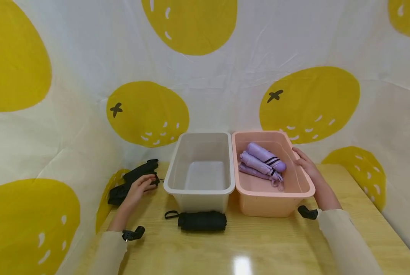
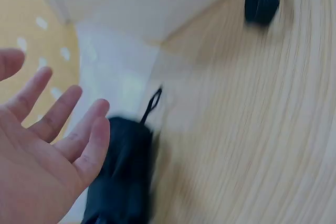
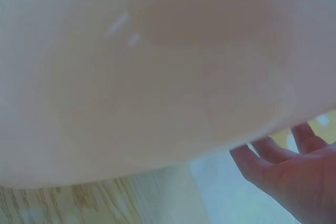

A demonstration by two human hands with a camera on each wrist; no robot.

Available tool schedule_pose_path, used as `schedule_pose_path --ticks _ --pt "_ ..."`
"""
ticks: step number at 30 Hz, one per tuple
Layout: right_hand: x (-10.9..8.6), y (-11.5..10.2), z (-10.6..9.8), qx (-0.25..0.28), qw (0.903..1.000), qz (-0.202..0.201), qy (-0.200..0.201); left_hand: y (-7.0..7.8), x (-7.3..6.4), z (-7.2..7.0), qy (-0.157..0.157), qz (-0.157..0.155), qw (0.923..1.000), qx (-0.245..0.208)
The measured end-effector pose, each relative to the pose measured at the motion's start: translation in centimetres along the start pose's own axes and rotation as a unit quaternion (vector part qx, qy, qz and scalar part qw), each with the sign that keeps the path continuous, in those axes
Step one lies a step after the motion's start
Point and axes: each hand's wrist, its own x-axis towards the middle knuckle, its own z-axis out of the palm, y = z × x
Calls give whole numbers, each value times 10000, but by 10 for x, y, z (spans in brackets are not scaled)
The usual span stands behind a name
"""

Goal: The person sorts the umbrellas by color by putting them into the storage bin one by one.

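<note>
In the head view, my left hand (image 1: 138, 190) hovers over folded black umbrellas (image 1: 140, 172) at the table's left edge. Its fingers are loosely bent and hold nothing; the left wrist view shows the bare palm beside a black umbrella (image 2: 123, 171) with a small loop. My right hand (image 1: 308, 165) grips the right rim of a pink bin (image 1: 270, 198), fingertips over the edge. In the right wrist view, the bin's wall partly hides those fingers. Several folded purple umbrellas (image 1: 260, 160) lie inside the pink bin. Another black umbrella (image 1: 203, 221) lies in front of the grey bin.
The grey bin (image 1: 199, 196) stands left of the pink one, their rims nearly touching, with bare inner walls and floor. Both stand on a wooden table (image 1: 260, 244). A white cloth (image 1: 222, 95) printed with yellow fruit hangs behind and on both sides.
</note>
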Motion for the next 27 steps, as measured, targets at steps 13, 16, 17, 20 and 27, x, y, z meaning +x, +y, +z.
schedule_pose_path --ticks 13,16,17,20,27 --pt "-5 4 2 -110 9999 -14 92 -7 1 -74 -69 240 9372 3480" --pt "-5 4 3 121 9999 1 66 -17 6 -81 -191 107 9117 4103" --pt "-5 5 4 186 9998 -24 27 -21 7 -83 -239 35 9047 4254" --pt "-5 7 5 458 9988 -115 -116 -31 8 -89 -347 -146 8967 4411" --pt "-5 3 6 353 9993 -151 -50 -40 13 -91 -398 -222 8982 4372"
